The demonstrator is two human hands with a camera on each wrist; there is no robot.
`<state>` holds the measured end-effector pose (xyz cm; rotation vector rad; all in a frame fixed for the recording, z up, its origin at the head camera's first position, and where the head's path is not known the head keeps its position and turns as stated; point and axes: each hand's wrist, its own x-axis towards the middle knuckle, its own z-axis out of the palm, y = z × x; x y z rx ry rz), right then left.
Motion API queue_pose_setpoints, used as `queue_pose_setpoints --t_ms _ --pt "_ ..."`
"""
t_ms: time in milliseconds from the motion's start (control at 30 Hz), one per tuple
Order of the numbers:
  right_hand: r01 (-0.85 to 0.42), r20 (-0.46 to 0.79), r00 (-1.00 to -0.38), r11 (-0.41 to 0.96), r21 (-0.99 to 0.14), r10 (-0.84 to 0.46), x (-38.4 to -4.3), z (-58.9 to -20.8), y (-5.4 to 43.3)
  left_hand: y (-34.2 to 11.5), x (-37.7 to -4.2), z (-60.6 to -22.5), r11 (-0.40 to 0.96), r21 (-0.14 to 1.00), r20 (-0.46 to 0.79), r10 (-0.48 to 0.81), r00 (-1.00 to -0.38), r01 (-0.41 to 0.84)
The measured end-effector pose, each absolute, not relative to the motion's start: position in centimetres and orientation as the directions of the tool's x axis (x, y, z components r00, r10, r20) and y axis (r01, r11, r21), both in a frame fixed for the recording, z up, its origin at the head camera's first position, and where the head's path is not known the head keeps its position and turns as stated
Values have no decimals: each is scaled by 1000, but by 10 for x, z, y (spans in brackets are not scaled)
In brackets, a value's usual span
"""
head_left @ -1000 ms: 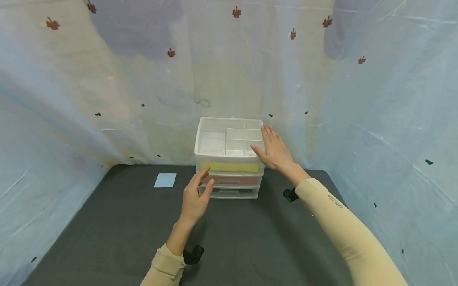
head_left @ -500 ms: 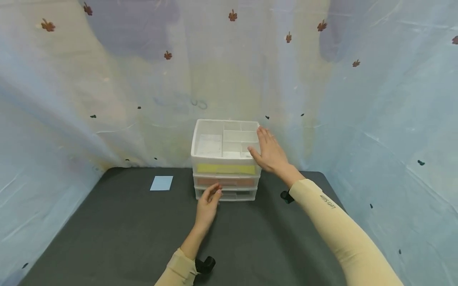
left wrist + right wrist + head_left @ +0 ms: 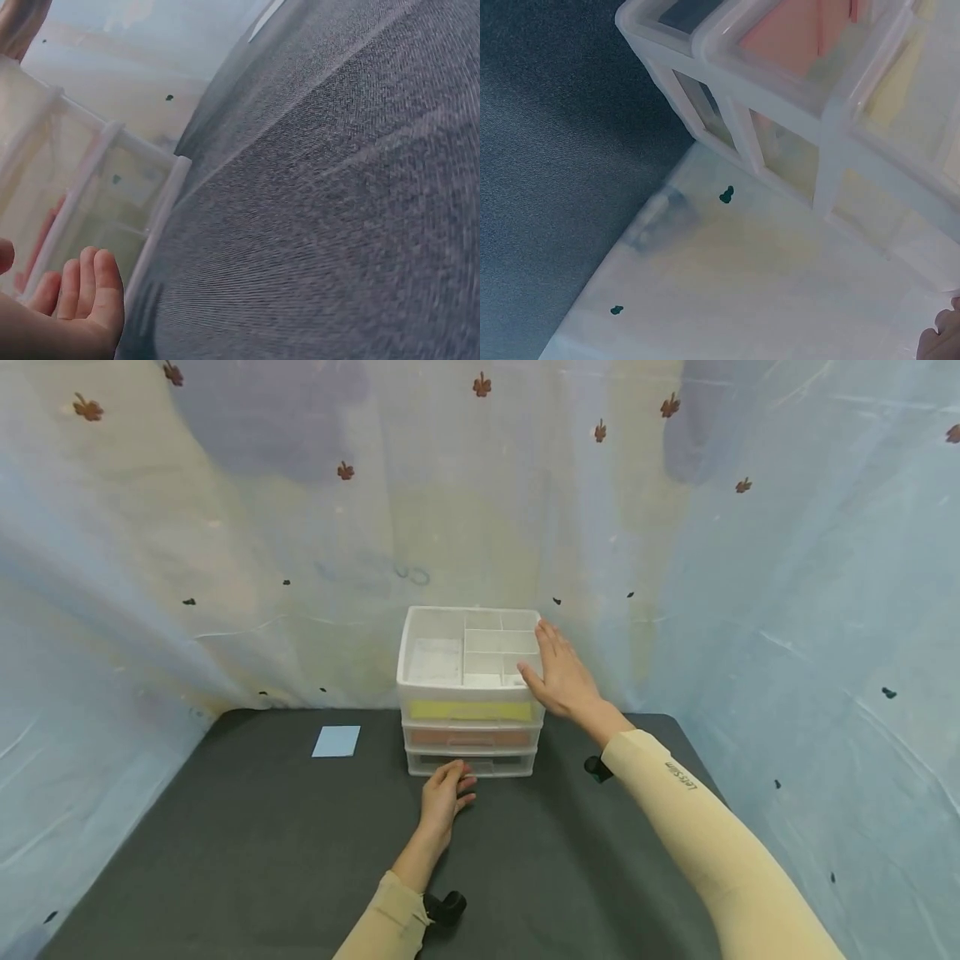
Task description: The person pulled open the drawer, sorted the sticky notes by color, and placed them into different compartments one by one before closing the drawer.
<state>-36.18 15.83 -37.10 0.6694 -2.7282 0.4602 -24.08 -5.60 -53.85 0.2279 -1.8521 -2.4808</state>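
Note:
A white plastic drawer unit [image 3: 472,692] with three clear drawers stands at the back of the table. Yellow shows in its top drawer [image 3: 471,711] and pinkish orange in the middle drawer [image 3: 471,739]; the bottom drawer [image 3: 502,767] looks see-through and dark. My left hand [image 3: 442,802] is right at the front of that bottom drawer, its fingers loosely bent and partly spread. In the left wrist view, the fingers [image 3: 88,289] overlap the drawer front. My right hand [image 3: 566,681] rests with straight fingers along the right rim of the unit's compartmented top.
A light blue paper square [image 3: 336,741] lies on the dark tabletop [image 3: 262,852] left of the unit. Pale, patterned curtains [image 3: 480,527] hang behind the table and at both sides. All drawers are pushed in.
My left hand has moved right and down across the drawer fronts to the bottom drawer, its fingers turning. The right hand keeps its place on the unit's right rim.

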Motion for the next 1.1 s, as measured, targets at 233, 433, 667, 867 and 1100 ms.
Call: queue_pose_setpoints --t_ms 233,433,667,867,1100 --pt "-482 348 -854 841 -246 -388 -363 -372 158 -54 -246 -549 -392 909 -185 -68 -980 -144" --pt "-478 349 -856 843 -248 -383 -362 -371 159 -53 -254 -553 -457 873 -224 -61 -973 -172" --pt "-478 351 -856 840 -258 -379 -363 -372 159 -50 -266 -555 -531 830 -257 -93 -962 -170" --pt "-483 358 -852 837 -256 -382 -363 -373 159 -48 -269 -555 -549 819 -257 -96 -962 -164" --pt "-479 352 -855 838 -262 -379 -362 -373 159 -44 -270 -554 -565 812 -249 -107 -963 -148"
